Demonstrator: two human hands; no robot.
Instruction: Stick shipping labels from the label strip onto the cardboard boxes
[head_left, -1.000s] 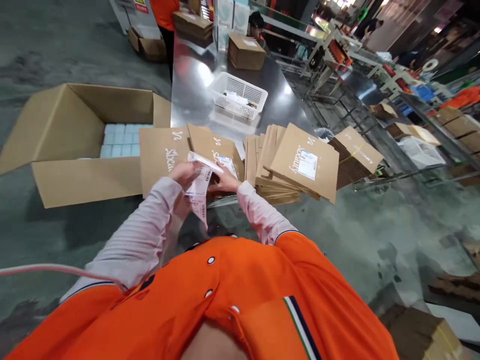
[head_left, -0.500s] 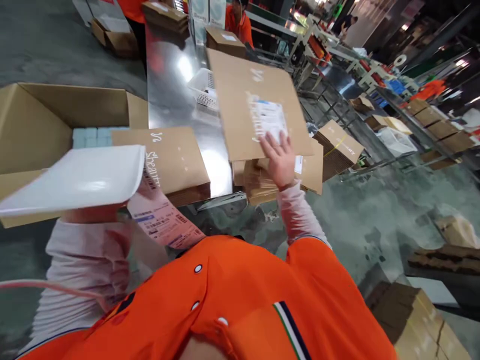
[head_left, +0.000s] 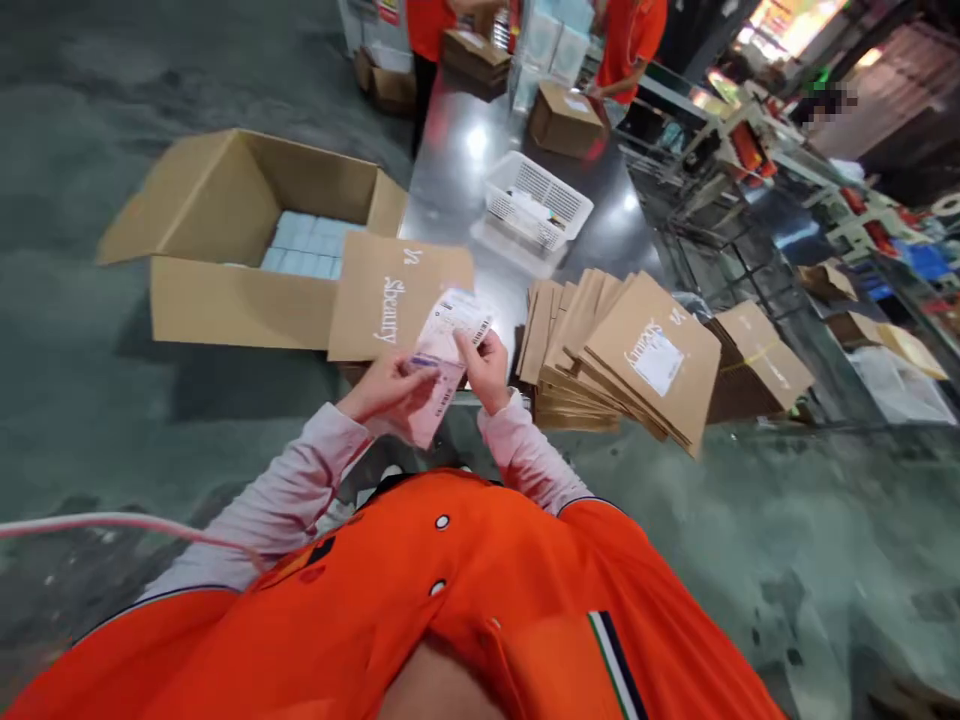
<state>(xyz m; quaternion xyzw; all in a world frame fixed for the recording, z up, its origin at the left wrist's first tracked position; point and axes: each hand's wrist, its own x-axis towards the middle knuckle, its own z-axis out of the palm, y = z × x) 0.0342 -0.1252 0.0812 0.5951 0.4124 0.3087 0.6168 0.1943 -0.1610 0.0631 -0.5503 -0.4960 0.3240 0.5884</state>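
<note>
My left hand (head_left: pixel 386 388) and my right hand (head_left: pixel 486 365) both hold a strip of pink-and-white shipping labels (head_left: pixel 444 350) in front of my chest, at the near end of a steel table (head_left: pixel 450 190). Just beyond the labels lies a flat brown cardboard mailer (head_left: pixel 394 305) printed "Sbeauty". To the right sits a fanned stack of the same mailers (head_left: pixel 622 365); the top one carries a white label (head_left: pixel 658 360).
An open carton (head_left: pixel 240 240) with pale blue boxes inside stands at the left of the table. A white plastic basket (head_left: pixel 536 205) and a closed brown box (head_left: pixel 564 118) sit farther along. People in orange shirts stand at the far end. Bundled flat cardboard (head_left: pixel 757 365) lies right.
My right hand has set the labelled mailer on the right stack and come back to the label strip. My left hand, which swung left with the strip, is back at centre.
</note>
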